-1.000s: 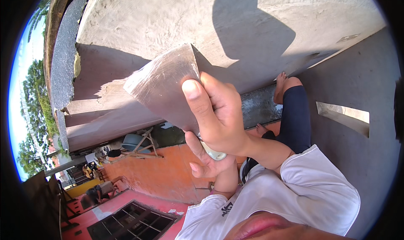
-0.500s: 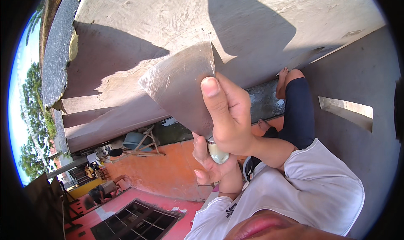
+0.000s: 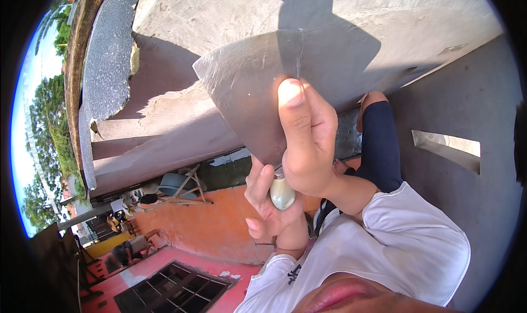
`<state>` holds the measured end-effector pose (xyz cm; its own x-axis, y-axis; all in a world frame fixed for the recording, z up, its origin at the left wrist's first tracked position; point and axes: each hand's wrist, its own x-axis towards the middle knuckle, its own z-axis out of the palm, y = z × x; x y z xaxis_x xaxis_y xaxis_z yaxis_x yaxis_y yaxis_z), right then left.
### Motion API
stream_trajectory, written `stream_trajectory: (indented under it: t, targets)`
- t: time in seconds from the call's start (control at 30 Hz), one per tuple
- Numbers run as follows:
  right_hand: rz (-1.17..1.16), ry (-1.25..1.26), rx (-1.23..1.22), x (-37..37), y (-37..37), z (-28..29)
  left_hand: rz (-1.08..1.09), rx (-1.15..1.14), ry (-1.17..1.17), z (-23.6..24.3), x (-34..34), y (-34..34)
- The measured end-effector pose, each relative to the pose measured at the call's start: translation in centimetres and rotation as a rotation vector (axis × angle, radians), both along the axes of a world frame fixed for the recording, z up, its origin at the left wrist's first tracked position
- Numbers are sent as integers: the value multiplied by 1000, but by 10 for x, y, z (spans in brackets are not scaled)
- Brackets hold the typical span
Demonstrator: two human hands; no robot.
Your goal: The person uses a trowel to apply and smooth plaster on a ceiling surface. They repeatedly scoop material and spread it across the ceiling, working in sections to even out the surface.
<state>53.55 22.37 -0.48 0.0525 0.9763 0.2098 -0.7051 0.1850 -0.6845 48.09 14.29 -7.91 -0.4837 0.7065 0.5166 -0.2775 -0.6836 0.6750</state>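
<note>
I hold up a putty knife (image 3: 247,88) with a wide, scratched metal blade and a short pale handle. My right hand (image 3: 310,140) pinches the blade's right edge, its thumb flat on the face and its fingers behind. Lower down, my left hand (image 3: 272,208) is at the pale handle, some fingers curled near the base of the blade and another sticking out to the left. The handle's rounded end shows between the hands. Beyond the blade is a grey plastered wall (image 3: 175,112), partly in shadow; the blade's contact with it cannot be made out.
A speckled grey slab (image 3: 112,55) with a ragged edge lies at the upper left. Below are an orange wall (image 3: 186,217), a pink surface with a dark barred window (image 3: 173,288), and a wooden stand (image 3: 192,186). A grey wall with a slot (image 3: 447,148) is at right.
The putty knife and both hands have shifted slightly up, the blade also to the right. The speckled slab now shows farther right in view. My grip looks the same.
</note>
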Motion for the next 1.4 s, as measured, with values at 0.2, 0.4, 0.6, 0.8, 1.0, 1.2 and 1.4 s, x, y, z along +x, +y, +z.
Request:
stream_trajectory:
  t: [0.2,0.4,0.6,0.8,1.0,1.2,1.4]
  targets:
    - [78,-17,-80,-7,-8,-8,60,-139,58,-12,-12,-21]
    - [51,-23,-66,-17,-9,-14,-20,-116,35,-5,-18,-23]
    - [61,-22,-75,-14,-10,-8,-2,-58,87,-7,-17,-19]
    - [87,124,-115,-7,-6,6,16,-120,39,-5,-10,-17]
    - [86,98,-58,-6,-3,1,-19,-53,-7,1,-7,-7]
    - [84,-35,17,-14,-8,-16,91,-113,-109,-6,-6,-22]
    - [96,-4,10,-13,-7,-13,64,-75,-24,-3,-9,-20]
